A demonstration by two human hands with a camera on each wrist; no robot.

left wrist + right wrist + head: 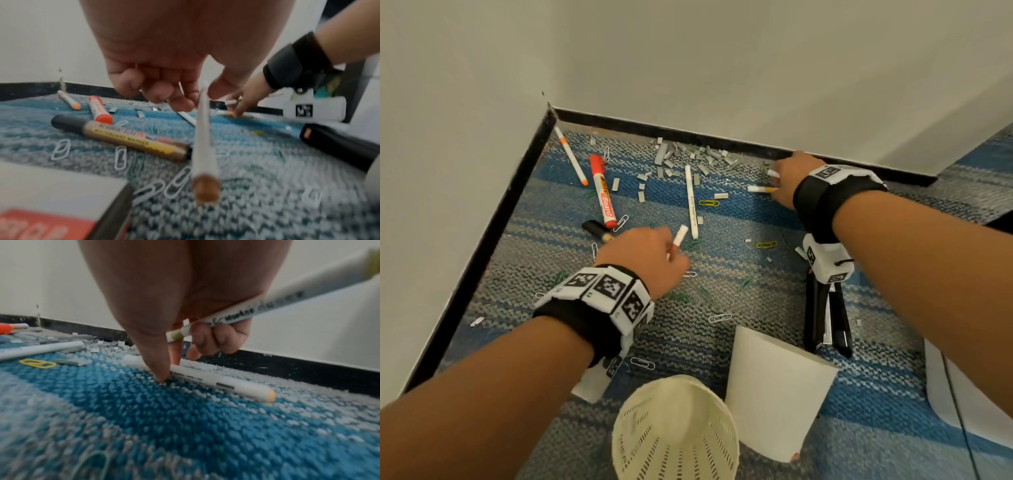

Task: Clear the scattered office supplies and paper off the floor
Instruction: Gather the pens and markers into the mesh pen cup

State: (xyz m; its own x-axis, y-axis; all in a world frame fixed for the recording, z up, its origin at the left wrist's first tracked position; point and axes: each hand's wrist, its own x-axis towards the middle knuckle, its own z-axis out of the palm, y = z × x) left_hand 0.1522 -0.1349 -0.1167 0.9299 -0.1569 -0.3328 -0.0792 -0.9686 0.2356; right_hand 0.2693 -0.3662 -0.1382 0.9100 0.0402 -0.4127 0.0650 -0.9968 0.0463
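My left hand (654, 257) hovers over the middle of the carpet and pinches a white pen (202, 142) with a brown cap end, which hangs down from the fingers (180, 102). My right hand (782, 183) is down by the black baseboard. Its last fingers curl round a white marker (267, 305) with olive ends. Its thumb and forefinger straddle a second white pen (222, 382) with a yellow tip, which lies on the carpet (185, 426). Loose on the floor are a red board marker (602, 192), a black-capped whiteboard marker (123, 138), more white pens (691, 202), several staple strips (681, 157) and paper clips (766, 244).
A cream mesh basket (674, 428) stands at the bottom centre with a white folded paper (774, 387) beside it. A black stapler (825, 315) lies under my right forearm. A small box (51, 203) lies near my left wrist. Walls close off the corner at left and rear.
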